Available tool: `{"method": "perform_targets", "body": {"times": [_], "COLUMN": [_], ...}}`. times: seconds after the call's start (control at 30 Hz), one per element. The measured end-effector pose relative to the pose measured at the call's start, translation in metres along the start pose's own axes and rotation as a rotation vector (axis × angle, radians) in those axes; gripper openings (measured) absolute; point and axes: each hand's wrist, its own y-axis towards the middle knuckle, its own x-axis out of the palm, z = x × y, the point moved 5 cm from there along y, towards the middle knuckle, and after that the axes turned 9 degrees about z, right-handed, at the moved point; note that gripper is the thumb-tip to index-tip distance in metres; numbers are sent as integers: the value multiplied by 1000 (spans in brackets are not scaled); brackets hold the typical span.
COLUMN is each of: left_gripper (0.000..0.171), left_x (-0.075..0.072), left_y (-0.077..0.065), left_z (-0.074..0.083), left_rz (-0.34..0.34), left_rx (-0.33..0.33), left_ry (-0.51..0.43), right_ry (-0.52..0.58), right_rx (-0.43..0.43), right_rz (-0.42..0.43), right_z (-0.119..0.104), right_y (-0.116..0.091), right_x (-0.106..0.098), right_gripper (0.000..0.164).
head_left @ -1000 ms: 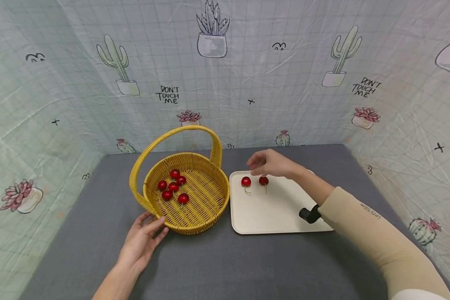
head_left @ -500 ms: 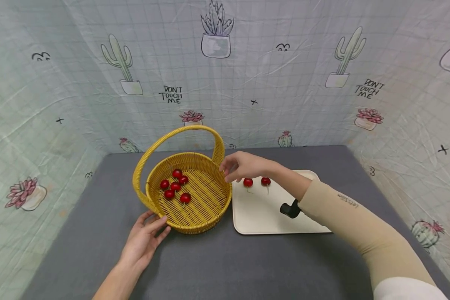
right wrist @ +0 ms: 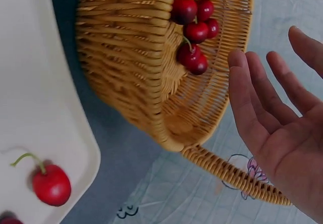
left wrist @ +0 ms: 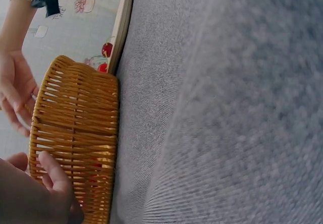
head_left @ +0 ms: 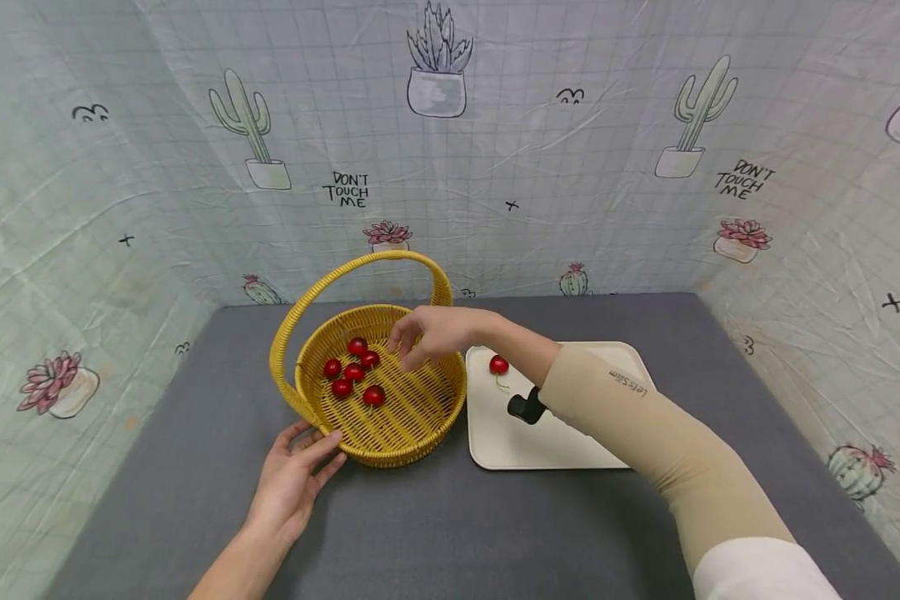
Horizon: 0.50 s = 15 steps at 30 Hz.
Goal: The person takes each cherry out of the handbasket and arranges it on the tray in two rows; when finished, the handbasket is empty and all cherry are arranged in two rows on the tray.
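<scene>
- The right hand (head_left: 437,332) hangs over the right part of the basket (head_left: 414,408), its fingers loosely bent and pointing left and down in the head view. In the right wrist view its digits stand apart with nothing between them, so it is released.
- The left hand (head_left: 288,479) grips the basket's rim on the near left side, beside the foot of the handle (head_left: 441,292): 1 digit lies on the rim, another against the woven outer wall.
- The left forearm (head_left: 243,554) is bare and slants in from the lower left, up to that rim.
- The right forearm, partly in a beige sleeve (head_left: 645,425) with small lettering, slopes in from the lower right, over the tray. A black device (head_left: 527,407) sits under its wrist.
- Left of the right fingertips, and beyond the left hand, 6 red cherries (head_left: 354,372) lie grouped on the basket's floor.
- The cream tray (head_left: 495,437) is just right of the basket, below the right forearm.
- On the tray, 1 cherry (head_left: 498,365) with a green stem lies to the right of the right hand; the right wrist view shows part of a 2nd cherry (right wrist: 10,218) near it.
- Under everything is a grey tabletop (head_left: 420,533); past the hands hangs a pale cloth (head_left: 525,150) printed with cacti.
</scene>
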Motion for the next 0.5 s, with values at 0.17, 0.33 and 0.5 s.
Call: {"method": "perform_targets", "body": {"times": [0.17,0.33,0.5], "left_gripper": [65,64,64], "left_x": [2,2,1], "left_y": [-1,-1,-1], "left_z": [0,-2,-2], "left_rz": [-3,-7,-7], "left_rx": [-5,-13,-11], "left_ry": [7,1,1], "right_ry": [28,87,140], "right_rx": [10,51,110], "right_rz": [-34,-32,-35], "right_z": [-6,-6,-3], "right_y": [15,29,42], "right_x": [1,1,5], "right_gripper": [36,38,37]}}
